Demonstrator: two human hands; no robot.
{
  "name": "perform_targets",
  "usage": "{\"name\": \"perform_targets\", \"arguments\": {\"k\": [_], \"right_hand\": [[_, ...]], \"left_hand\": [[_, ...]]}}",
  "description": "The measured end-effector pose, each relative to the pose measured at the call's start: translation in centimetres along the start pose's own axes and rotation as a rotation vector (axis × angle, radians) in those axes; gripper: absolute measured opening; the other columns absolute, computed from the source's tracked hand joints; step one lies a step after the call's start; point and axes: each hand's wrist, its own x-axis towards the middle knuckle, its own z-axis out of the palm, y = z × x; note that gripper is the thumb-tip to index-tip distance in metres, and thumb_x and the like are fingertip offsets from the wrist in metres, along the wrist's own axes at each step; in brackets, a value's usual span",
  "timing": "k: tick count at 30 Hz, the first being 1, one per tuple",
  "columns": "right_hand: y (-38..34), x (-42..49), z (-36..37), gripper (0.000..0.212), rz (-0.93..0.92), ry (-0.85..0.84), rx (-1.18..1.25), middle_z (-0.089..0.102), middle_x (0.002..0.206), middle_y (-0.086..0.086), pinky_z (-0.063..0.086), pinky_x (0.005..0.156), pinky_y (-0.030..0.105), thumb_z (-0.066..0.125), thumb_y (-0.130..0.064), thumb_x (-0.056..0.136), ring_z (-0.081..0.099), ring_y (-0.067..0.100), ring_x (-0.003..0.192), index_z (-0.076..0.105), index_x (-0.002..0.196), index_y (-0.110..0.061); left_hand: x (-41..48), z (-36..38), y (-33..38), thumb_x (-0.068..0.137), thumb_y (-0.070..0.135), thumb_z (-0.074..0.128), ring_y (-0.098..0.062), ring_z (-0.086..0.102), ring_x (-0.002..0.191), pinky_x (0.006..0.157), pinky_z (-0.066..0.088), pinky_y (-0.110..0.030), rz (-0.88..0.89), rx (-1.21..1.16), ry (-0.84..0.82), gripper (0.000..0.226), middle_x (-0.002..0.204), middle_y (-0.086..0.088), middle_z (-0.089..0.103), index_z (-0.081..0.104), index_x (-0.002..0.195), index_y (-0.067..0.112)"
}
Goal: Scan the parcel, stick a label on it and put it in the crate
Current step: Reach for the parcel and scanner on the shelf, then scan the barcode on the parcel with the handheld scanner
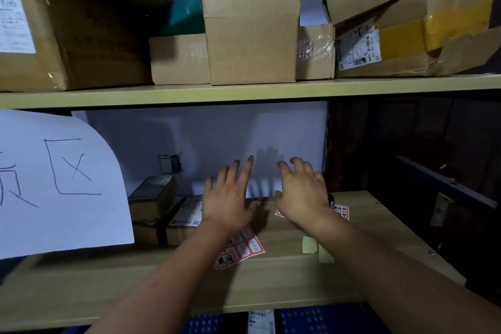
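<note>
Before me the shelf [284, 274] is pale matt wood grain. The boxes [252, 32] above are rough brown cardboard, one [315, 51] wrapped in glossy tape. The sticker sheet [241, 249] looks slick paper.

Both bare forearms reach up from the bottom edge toward the middle of the frame, converging slightly. The left hand [229, 199] is open, palm down, fingers spread and pointing away (the thumb angles toward the other hand). The right hand [302, 192], just to its right, is also empty, palm down, its fingers curled loosely downward.
</note>
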Motion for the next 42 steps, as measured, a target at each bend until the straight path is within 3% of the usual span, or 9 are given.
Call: {"name": "perform_targets", "arguments": {"k": [5,9,13,19,22,27,32,38,42], "right_hand": [[0.6,-0.1,0.5,0.067,0.005,-0.014,0.003,0.039,0.159,0.012,0.035,0.11,0.047,0.06,-0.035,0.09,0.038,0.033,0.145,0.04,0.152,-0.022],[1.7,-0.7,1.3,0.063,0.006,-0.024,0.025,0.046,0.153,0.01,0.038,0.107,0.047,0.058,-0.034,0.089,0.043,0.033,0.14,0.044,0.149,-0.023],[2.8,-1.5,2.8,0.062,0.005,-0.046,0.048,0.046,0.153,0.007,0.038,0.108,0.047,0.057,-0.036,0.09,0.043,0.031,0.141,0.044,0.149,-0.025],[3.2,-2.3,4.5,0.062,0.007,-0.085,0.049,0.048,0.151,0.005,0.036,0.108,0.044,0.056,-0.036,0.09,0.045,0.029,0.14,0.044,0.15,-0.027],[3.9,-2.8,5.1,0.061,0.023,-0.092,0.046,0.053,0.144,0.007,0.04,0.104,0.046,0.058,-0.034,0.086,0.05,0.032,0.134,0.05,0.145,-0.023],[6.7,-3.3,6.1,0.059,0.073,-0.059,0.056,0.06,0.135,0.011,0.045,0.102,0.048,0.06,-0.034,0.082,0.055,0.034,0.126,0.057,0.139,-0.019],[9.8,-4.3,7.2,0.064,0.284,-0.02,0.036,0.057,0.133,0.014,0.049,0.099,0.048,0.064,-0.042,0.084,0.054,0.035,0.124,0.051,0.14,-0.015],[11.4,-3.9,8.2,0.063,0.436,-0.206,0.188,0.06,0.132,0.017,0.049,0.102,0.046,0.059,-0.045,0.082,0.056,0.038,0.125,0.051,0.14,-0.021],[11.8,-3.3,7.7,0.033,0.404,-0.167,0.339,0.076,0.104,0.01,0.057,0.077,0.037,0.057,-0.032,0.078,0.071,0.033,0.097,0.065,0.107,-0.019]], "left_hand": [[-0.7,0.7,-1.3,0.098,0.06,0.055,-0.025,0.028,0.155,0.123,0.026,-0.053,-0.031,-0.005,-0.02,0.093,0.171,-0.002,0.025,0.0,0.167,0.032],[-3.6,2.1,-5.2,0.098,0.061,0.047,-0.029,0.043,0.148,0.117,0.039,-0.052,-0.087,-0.048,0.008,0.082,0.163,-0.006,0.042,0.017,0.167,0.029],[-7.7,4.1,-9.1,0.094,0.066,0.037,-0.031,0.044,0.148,0.121,0.039,-0.049,-0.178,-0.08,-0.096,0.073,0.16,-0.003,0.047,0.036,0.16,0.034],[-9.9,5.5,-10.3,0.091,0.065,0.046,-0.038,0.055,0.134,0.105,0.053,-0.049,-0.153,-0.001,-0.069,0.063,0.145,-0.009,0.058,0.057,0.145,0.033],[-10.2,6.2,-10.1,0.092,0.064,0.051,-0.039,0.046,0.142,0.101,0.058,-0.049,-0.14,-0.053,-0.053,0.06,0.149,-0.009,0.05,0.054,0.147,0.041],[-10.2,6.2,-8.9,0.098,0.056,0.061,-0.034,0.061,0.13,0.073,0.065,-0.044,-0.162,-0.184,-0.033,0.053,0.156,-0.004,0.044,0.055,0.148,0.04],[-8.9,4.1,-5.2,0.097,0.051,0.054,-0.035,0.052,0.137,0.107,0.052,-0.046,0.087,-0.163,0.235,0.054,0.138,-0.013,0.061,0.066,0.142,0.022],[-6.9,4.2,0.4,0.097,0.045,0.068,-0.037,0.056,0.137,0.102,0.056,-0.049,0.245,-0.183,0.312,0.049,0.141,-0.011,0.063,0.065,0.142,0.026],[-5.8,5.4,2.7,0.101,0.044,0.062,-0.036,0.059,0.135,0.105,0.05,-0.045,0.308,-0.143,0.374,0.043,0.139,-0.01,0.067,0.068,0.139,0.027]]}}
